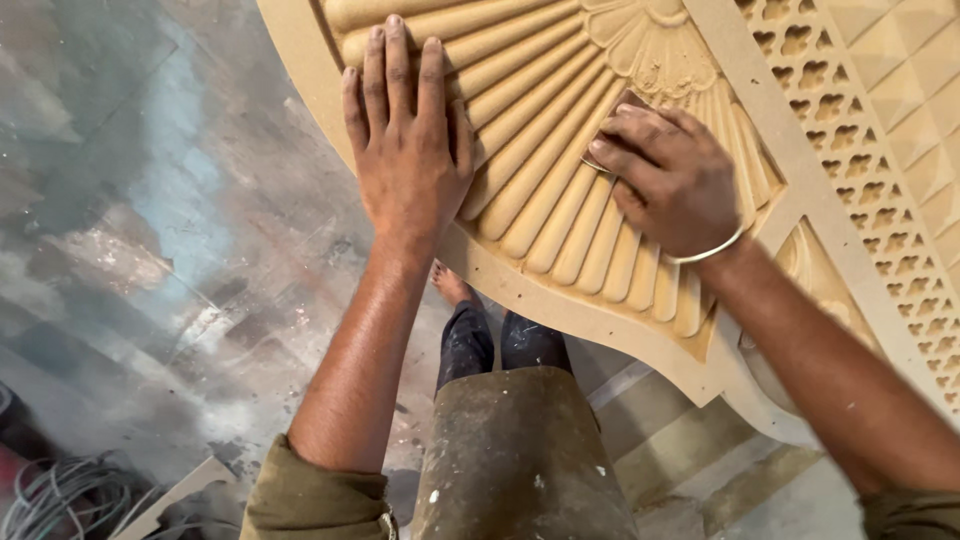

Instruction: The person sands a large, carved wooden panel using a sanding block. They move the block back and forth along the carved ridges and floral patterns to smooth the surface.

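Here is the carved panel (560, 215), a big tan board with fluted ribs fanning out from a flower carved near its top. The left hand (405, 140) lies flat on the panel's left rim, fingers stretched long and close together, palm down, holding nothing, simply pressing on the wood. Over to the right of it on the ribs, the right hand (670, 175) is curled tight around a small piece of sandpaper (612, 125), only a brownish edge of it peeking out at the fingertips, pressed onto the ribs just below the flower. A thin bracelet (710, 250) circles that wrist.

Right of the ribs, a plain flat band (775, 135) runs slantwise across the panel, and beyond it sits a lattice (850, 150) of small cut-out shapes. At the far upper right corner there is a patch of raised diamond facets (915, 70).

Below the panel's curved lower edge, the person's legs in dark speckled trousers (490, 345) and one bare foot (450, 285) show, with a dusty olive garment (520, 455) hanging in front. Left of the panel, the floor (150, 220) is grey and stained, and at its lower left corner lies a coil of wire (65, 495) beside a pale strip of board (175, 495).

No containers show anywhere around the panel.
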